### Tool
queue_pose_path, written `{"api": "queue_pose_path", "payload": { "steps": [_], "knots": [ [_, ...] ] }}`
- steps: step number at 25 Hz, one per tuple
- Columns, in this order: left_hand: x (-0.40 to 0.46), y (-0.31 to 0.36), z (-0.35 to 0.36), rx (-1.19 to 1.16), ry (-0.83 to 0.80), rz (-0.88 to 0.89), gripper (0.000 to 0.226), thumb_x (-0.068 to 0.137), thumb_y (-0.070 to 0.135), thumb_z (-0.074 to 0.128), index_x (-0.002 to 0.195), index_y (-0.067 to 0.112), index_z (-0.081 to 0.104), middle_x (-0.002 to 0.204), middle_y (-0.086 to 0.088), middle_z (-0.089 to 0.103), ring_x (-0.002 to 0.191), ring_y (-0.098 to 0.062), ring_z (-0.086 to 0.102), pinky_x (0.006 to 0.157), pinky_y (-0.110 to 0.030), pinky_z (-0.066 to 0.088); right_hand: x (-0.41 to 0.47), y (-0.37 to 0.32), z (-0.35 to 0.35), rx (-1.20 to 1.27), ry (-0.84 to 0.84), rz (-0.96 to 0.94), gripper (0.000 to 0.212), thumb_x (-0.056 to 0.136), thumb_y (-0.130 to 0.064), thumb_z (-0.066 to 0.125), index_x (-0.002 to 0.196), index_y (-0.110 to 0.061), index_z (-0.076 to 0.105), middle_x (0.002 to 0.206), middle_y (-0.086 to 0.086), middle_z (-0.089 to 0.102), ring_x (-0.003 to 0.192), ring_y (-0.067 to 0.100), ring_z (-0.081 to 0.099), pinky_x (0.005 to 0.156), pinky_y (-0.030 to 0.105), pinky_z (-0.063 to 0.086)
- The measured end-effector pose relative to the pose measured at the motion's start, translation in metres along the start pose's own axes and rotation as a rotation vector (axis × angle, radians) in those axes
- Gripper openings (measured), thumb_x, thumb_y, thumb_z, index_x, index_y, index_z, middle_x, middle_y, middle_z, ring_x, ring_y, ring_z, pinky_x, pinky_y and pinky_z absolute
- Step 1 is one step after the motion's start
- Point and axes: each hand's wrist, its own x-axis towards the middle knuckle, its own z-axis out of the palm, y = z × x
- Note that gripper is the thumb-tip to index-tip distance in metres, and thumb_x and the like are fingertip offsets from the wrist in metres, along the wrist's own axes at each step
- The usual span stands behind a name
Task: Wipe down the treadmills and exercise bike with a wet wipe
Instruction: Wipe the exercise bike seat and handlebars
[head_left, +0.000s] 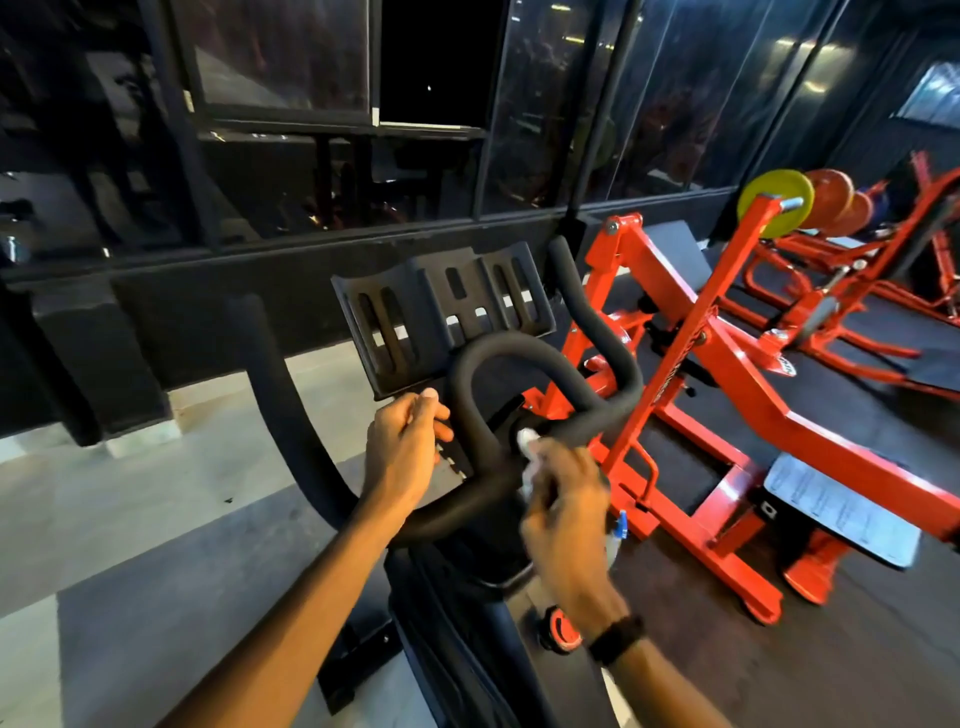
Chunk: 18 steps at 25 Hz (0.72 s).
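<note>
The right hand (563, 499) pinches the wet wipe (527, 441) against the exercise bike (498, 364) handlebar while the left hand (405, 447) grasps its edge; remaining work, including the treadmills, can't be judged.

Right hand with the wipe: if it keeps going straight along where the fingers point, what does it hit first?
Most likely the black foam handlebar: the right hand points up and away, and its white wipe looks already at the bar's junction. Depth is unclear from one view.
</note>
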Motion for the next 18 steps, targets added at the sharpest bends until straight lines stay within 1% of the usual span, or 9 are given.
{"api": "queue_pose_path", "payload": {
  "steps": [4, 5, 6, 8, 9, 11, 13, 15, 18],
  "knots": [
    [-0.005, -0.003, -0.002, 0.099, -0.034, 0.076, 0.027, 0.097, 0.04, 0.055, 0.08, 0.022, 0.064, 0.068, 0.003, 0.069, 0.067, -0.019, 0.063, 0.073, -0.052, 0.056, -0.038, -0.046, 0.002, 0.173, -0.364, -0.174, 0.027, 0.095, 0.003, 0.058, 0.112, -0.013, 0.07, 0.101, -0.002, 0.061, 0.092, 0.003, 0.059, 0.08, 0.015, 0.044],
    [-0.008, -0.004, -0.003, 0.134, -0.038, 0.095, 0.027, 0.092, 0.045, 0.055, 0.08, 0.022, 0.064, 0.068, 0.005, 0.069, 0.068, -0.019, 0.064, 0.073, -0.052, 0.056, -0.03, -0.045, -0.004, 0.188, -0.341, -0.209, 0.027, 0.095, 0.005, 0.06, 0.112, -0.012, 0.072, 0.102, 0.001, 0.064, 0.094, 0.007, 0.061, 0.081, 0.019, 0.047],
    [-0.01, -0.003, -0.004, 0.157, -0.042, 0.106, 0.027, 0.088, 0.048, 0.054, 0.08, 0.023, 0.063, 0.068, 0.006, 0.069, 0.068, -0.019, 0.064, 0.072, -0.051, 0.056, -0.013, -0.036, -0.01, 0.172, -0.222, -0.2, 0.028, 0.093, 0.009, 0.061, 0.111, -0.01, 0.073, 0.101, 0.004, 0.067, 0.093, 0.011, 0.063, 0.082, 0.024, 0.049],
    [-0.013, 0.0, -0.005, 0.175, -0.053, 0.108, 0.021, 0.09, 0.044, 0.056, 0.083, 0.026, 0.062, 0.07, 0.006, 0.069, 0.07, -0.019, 0.065, 0.071, -0.052, 0.056, 0.035, 0.006, -0.026, 0.066, 0.061, -0.045, 0.029, 0.091, 0.013, 0.061, 0.107, -0.008, 0.071, 0.099, 0.006, 0.067, 0.091, 0.018, 0.064, 0.082, 0.03, 0.05],
    [-0.013, 0.0, -0.005, 0.198, -0.057, 0.115, 0.016, 0.094, 0.039, 0.059, 0.084, 0.026, 0.062, 0.072, 0.006, 0.069, 0.07, -0.018, 0.065, 0.071, -0.051, 0.056, 0.059, 0.031, -0.036, -0.02, 0.138, 0.077, 0.03, 0.09, 0.013, 0.06, 0.107, -0.01, 0.07, 0.099, 0.005, 0.064, 0.091, 0.024, 0.064, 0.082, 0.033, 0.05],
    [-0.015, 0.002, -0.003, 0.279, -0.033, 0.159, 0.011, 0.096, 0.031, 0.062, 0.088, 0.024, 0.062, 0.077, 0.005, 0.068, 0.074, -0.014, 0.065, 0.072, -0.044, 0.055, 0.081, 0.067, -0.048, -0.157, 0.125, 0.282, 0.028, 0.088, 0.01, 0.061, 0.107, -0.009, 0.071, 0.1, 0.011, 0.062, 0.092, 0.034, 0.062, 0.079, 0.037, 0.047],
    [-0.017, 0.007, -0.002, 0.333, -0.008, 0.198, 0.009, 0.095, 0.029, 0.064, 0.09, 0.021, 0.062, 0.078, 0.008, 0.066, 0.076, -0.011, 0.064, 0.068, -0.035, 0.051, 0.066, 0.065, -0.036, -0.169, 0.084, 0.312, 0.023, 0.087, 0.009, 0.06, 0.105, -0.003, 0.069, 0.102, 0.016, 0.063, 0.093, 0.034, 0.061, 0.079, 0.034, 0.043],
    [-0.02, 0.013, 0.0, 0.388, 0.017, 0.284, 0.009, 0.096, 0.028, 0.062, 0.09, 0.022, 0.061, 0.076, 0.013, 0.062, 0.073, -0.009, 0.061, 0.061, -0.027, 0.044, 0.029, 0.036, -0.017, -0.112, 0.068, 0.196, 0.023, 0.089, 0.006, 0.056, 0.108, -0.001, 0.065, 0.101, 0.008, 0.06, 0.09, 0.022, 0.057, 0.081, 0.026, 0.041],
    [-0.022, 0.016, 0.01, 0.579, 0.031, 0.613, 0.011, 0.093, 0.028, 0.056, 0.088, 0.02, 0.061, 0.075, 0.007, 0.063, 0.066, -0.017, 0.059, 0.061, -0.03, 0.045, -0.017, 0.01, -0.017, -0.034, -0.038, -0.022, 0.031, 0.089, 0.006, 0.052, 0.114, -0.004, 0.068, 0.099, 0.002, 0.06, 0.091, 0.012, 0.058, 0.081, 0.02, 0.047]
  ]
}}
